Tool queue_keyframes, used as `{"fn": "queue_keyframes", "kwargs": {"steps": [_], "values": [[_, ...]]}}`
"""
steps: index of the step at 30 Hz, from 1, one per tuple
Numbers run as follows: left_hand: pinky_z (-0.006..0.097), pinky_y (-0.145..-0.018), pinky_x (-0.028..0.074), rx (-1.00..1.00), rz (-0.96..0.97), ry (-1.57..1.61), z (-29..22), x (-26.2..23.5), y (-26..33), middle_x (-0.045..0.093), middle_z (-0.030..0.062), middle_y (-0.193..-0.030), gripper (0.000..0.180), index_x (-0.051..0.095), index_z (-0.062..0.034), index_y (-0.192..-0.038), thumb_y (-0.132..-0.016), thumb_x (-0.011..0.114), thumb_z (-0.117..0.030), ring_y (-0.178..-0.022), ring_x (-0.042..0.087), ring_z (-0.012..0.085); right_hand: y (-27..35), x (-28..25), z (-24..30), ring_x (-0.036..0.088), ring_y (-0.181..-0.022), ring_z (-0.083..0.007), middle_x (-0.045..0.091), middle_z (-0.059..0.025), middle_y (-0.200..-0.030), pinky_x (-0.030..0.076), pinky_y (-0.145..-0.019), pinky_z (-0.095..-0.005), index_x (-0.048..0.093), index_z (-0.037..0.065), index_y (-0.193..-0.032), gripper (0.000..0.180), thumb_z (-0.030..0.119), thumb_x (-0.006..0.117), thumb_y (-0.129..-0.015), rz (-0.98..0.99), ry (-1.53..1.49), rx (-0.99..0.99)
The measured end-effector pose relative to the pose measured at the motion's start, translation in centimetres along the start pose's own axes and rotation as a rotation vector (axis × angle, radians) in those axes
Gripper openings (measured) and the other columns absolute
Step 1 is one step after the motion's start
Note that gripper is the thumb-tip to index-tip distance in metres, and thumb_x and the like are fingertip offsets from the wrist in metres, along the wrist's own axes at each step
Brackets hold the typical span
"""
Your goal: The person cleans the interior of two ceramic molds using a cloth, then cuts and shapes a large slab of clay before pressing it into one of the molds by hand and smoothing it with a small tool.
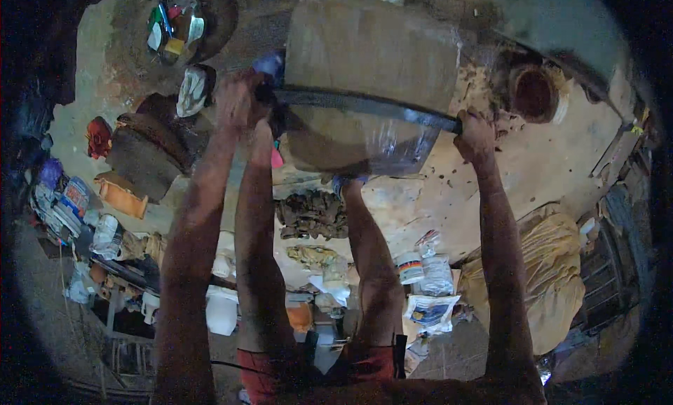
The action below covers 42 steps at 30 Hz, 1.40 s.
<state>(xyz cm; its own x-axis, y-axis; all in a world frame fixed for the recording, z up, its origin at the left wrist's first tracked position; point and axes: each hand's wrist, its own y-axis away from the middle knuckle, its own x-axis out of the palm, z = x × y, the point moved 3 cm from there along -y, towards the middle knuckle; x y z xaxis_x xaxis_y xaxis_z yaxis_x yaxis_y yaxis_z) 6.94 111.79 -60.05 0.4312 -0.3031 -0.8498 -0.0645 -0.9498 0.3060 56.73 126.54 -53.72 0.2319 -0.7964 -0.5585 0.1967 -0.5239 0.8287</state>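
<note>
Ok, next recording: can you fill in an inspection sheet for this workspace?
Surface: pale ground, brown crumbs scattered at right.
Job's things: long dark bar spanning a grey-brown slab; whether they touch, cannot tell.
Clutter: white bundle and orange piece at left; dark lumpy mass between the legs; round bucket at right.
Hands: left hand closed on the bar's left end, right hand on its right end.
Cables: thin dark line near the lap; cannot tell if a cable.
Surroundings: dim light; crumpled tan sheet at lower right.
</note>
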Motion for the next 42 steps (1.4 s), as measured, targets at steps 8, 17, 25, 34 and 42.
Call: {"fn": "queue_keyframes", "kwargs": {"steps": [8, 17, 25, 34, 42], "values": [[0.049, -0.088, 0.045, -0.021, 0.180, 0.019, -7.9, 0.8, 7.3, 0.063, 0.0091, -0.109, 0.055, 0.069, -0.0115, -0.112, -0.064, 0.068, -0.038, -0.104, 0.058, 0.0350, 9.6, 14.5, -0.4, 0.057, -0.106, -0.0388, 0.056, -0.0136, -0.109, 0.046, -0.090, -0.0577, 0.061, 0.008, -0.102, 0.041, 0.010, 0.075, -0.064, -0.044, -0.030, 0.039], [0.045, -0.088, 0.044, 0.122, 0.227, -0.050, -9.2, 2.0, 12.0, 0.061, 0.0085, -0.103, 0.052, 0.071, -0.0114, -0.107, -0.064, 0.065, -0.040, -0.102, 0.058, 0.0341, 17.3, 27.8, 3.9, 0.054, -0.109, -0.0350, 0.056, -0.0119, -0.109, 0.043, -0.089, -0.0530, 0.060, 0.010, -0.103, 0.043, 0.010, 0.074, -0.063, -0.033, -0.258, 0.159], [0.046, -0.092, 0.043, 0.183, 0.320, -0.079, -8.1, 4.2, 14.4, 0.062, 0.0085, -0.109, 0.048, 0.072, -0.0156, -0.109, -0.065, 0.070, -0.034, -0.107, 0.059, 0.0310, 20.8, 32.7, 5.7, 0.053, -0.106, -0.0376, 0.054, -0.0134, -0.105, 0.042, -0.085, -0.0534, 0.059, 0.009, -0.102, 0.038, 0.013, 0.070, -0.066, -0.072, -0.328, 0.164], [0.058, -0.109, 0.034, 0.269, 0.154, -0.201, -23.6, -7.5, 7.4, 0.055, 0.0108, -0.136, 0.067, 0.062, -0.0226, -0.133, -0.069, 0.082, -0.016, -0.134, 0.045, 0.0364, 30.3, 32.5, 1.6, 0.053, -0.089, -0.0416, 0.052, -0.0175, -0.092, 0.042, -0.074, -0.0515, 0.055, 0.006, -0.092, 0.024, 0.008, 0.065, -0.071, -0.358, -0.602, 0.244], [0.035, -0.101, 0.050, -0.489, 0.189, 0.896, -25.0, -0.2, 11.8, 0.066, 0.0139, -0.119, 0.045, 0.061, 0.0001, -0.126, -0.083, 0.075, 0.002, -0.117, 0.062, 0.0257, 18.3, 30.5, -2.1, 0.058, -0.084, -0.0401, 0.054, -0.0178, -0.088, 0.048, -0.078, -0.0472, 0.054, 0.002, -0.105, 0.032, 0.005, 0.059, -0.073, -0.655, -1.033, 0.440]]}}
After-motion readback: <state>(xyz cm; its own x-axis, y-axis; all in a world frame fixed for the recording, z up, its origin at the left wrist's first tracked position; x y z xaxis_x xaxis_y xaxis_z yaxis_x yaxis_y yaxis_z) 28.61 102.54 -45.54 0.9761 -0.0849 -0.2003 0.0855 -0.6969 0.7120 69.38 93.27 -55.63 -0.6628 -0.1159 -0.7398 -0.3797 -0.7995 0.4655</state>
